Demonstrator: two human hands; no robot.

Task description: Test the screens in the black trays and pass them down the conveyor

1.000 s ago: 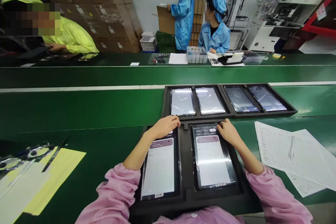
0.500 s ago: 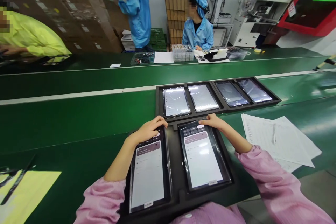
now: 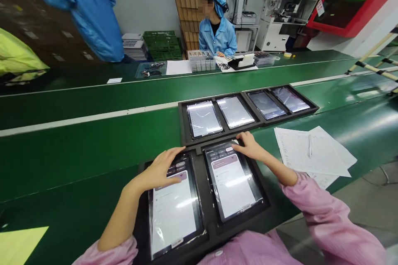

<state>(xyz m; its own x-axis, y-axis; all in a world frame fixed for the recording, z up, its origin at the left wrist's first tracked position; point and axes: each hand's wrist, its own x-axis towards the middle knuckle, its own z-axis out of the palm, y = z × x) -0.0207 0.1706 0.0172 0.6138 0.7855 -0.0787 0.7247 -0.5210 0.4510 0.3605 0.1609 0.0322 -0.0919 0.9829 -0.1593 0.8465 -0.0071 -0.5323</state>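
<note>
Black foam forms the tray [image 3: 214, 219] at the near edge of the green conveyor belt [image 3: 77, 149], and two lit tablets lie in its pockets side by side. We rest our left hand [image 3: 161, 167] on the top end of the left tablet [image 3: 174, 209], fingers spread flat and loose, the thumb lying over the upper part of the screen; it grips nothing. Our right hand [image 3: 250, 147] sits at the top right corner of the right tablet [image 3: 233, 182], fingers curled lightly, fingertips on the screen's upper edge beside a white button; it also holds nothing. Both screens show a pale page under a mauve header band, with dark buttons above. Pink sleeves [image 3: 320, 215] cover our forearms, the left one pushed back towards the elbow.

Just beyond our tray, touching its far edge, a second black tray [image 3: 183, 122] carries two more lit tablets, and a third tray [image 3: 311, 105] to its right carries two with darker screens. Near the belt's right edge, printed sheets [image 3: 295, 151] lie beside our right arm with a pen [image 3: 309, 146] on top. A yellow sheet [image 3: 18, 244] shows at the near left corner.

Across the far belt, a person in a blue coat and cap [image 3: 217, 35] sits behind a clear rack [image 3: 202, 61] and white paper [image 3: 178, 67]. Another blue coat [image 3: 90, 12] stands further left, blurred.
</note>
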